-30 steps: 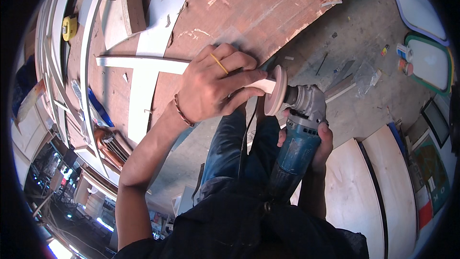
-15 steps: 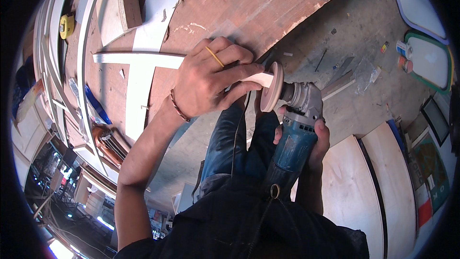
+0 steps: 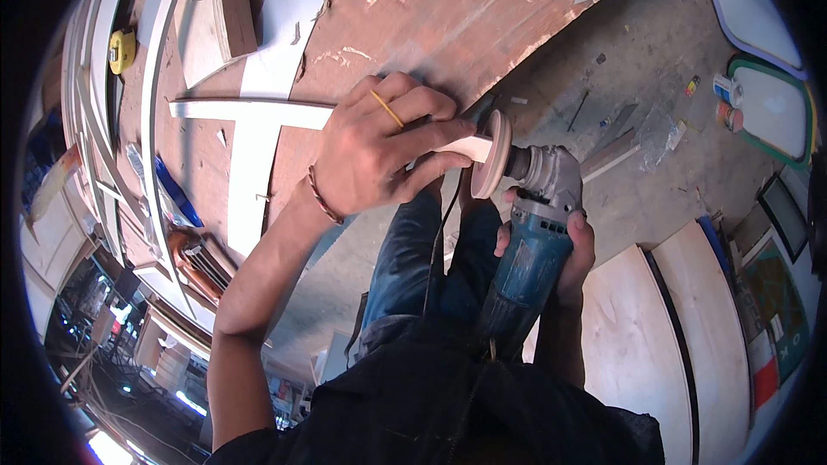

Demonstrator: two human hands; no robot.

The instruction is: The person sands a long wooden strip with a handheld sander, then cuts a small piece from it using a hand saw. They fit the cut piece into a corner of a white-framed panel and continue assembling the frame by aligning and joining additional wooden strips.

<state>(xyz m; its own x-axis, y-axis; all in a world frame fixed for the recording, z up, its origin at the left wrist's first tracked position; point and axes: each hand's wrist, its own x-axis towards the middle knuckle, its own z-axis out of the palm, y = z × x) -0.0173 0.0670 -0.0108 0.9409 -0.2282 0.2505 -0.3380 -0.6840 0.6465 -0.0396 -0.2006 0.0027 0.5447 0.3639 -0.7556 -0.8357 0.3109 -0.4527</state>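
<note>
My left hand (image 3: 379, 142) is closed round a long, thin, slightly curved wooden strip (image 3: 250, 112). The strip's near end meets, or nearly meets, the face of a round sanding disc (image 3: 493, 155). That disc is mounted on a blue angle grinder (image 3: 530, 258) with a grey metal gear head. Gripping the grinder's body from behind is my right hand (image 3: 579, 254), its thumb and fingertips showing on either side. The grinder stands upright against my front, its lower end near my dark shirt. Whether the disc is spinning I cannot tell.
A brown wooden tabletop (image 3: 413, 9) carries a white board (image 3: 250, 181), curved strips (image 3: 151, 60), a yellow tape measure (image 3: 121, 50) and a thick wooden block (image 3: 233, 9). At right, pale plywood panels (image 3: 620, 327) stand near cans (image 3: 728, 103) and framed panels; scraps litter the floor.
My hands, the strip and the grinder keep nearly the same places. The whole view has shifted slightly.
</note>
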